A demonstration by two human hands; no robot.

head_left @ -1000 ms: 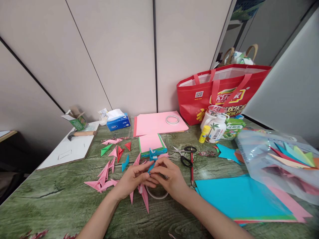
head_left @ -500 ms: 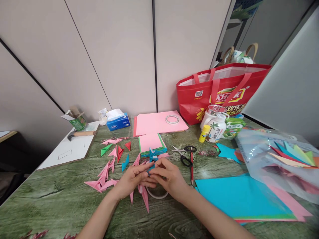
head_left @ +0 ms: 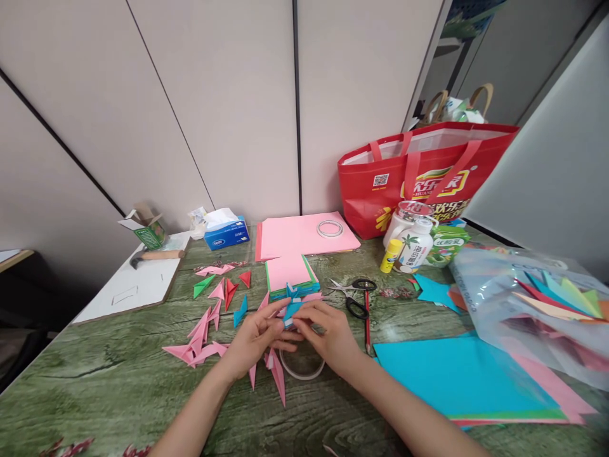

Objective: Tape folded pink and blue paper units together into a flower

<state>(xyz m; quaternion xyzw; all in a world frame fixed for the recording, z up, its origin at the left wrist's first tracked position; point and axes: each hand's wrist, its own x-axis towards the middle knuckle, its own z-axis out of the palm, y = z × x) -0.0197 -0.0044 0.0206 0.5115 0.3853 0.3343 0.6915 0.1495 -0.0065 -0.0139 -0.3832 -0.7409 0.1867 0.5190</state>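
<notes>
Between my two hands is a small piece of folded blue paper (head_left: 294,311), partly covered by fingers. My left hand (head_left: 259,333) pinches its left side and my right hand (head_left: 326,330) grips its right side, with fingertips nearly meeting. Pink folded paper pieces (head_left: 276,377) lie under and beside the left hand, and more pink folded shapes (head_left: 195,349) are further left. Beneath the hands a roll of tape (head_left: 304,376) lies flat, partly hidden. Just beyond them sits a stack of square paper (head_left: 288,271), pink on top with green and blue below.
Scissors (head_left: 354,295) and a red pencil (head_left: 367,324) lie right of the hands. Blue sheets (head_left: 457,374) and a plastic bag (head_left: 514,304) cover the right side. A glue stick (head_left: 391,256), white bottle (head_left: 415,247) and red bag (head_left: 366,203) stand behind. A hammer (head_left: 157,255) lies left.
My fingers have spread slightly apart around the folded blue paper, so more of it shows. Both hands stay in nearly the same place, and more of the tape roll is visible.
</notes>
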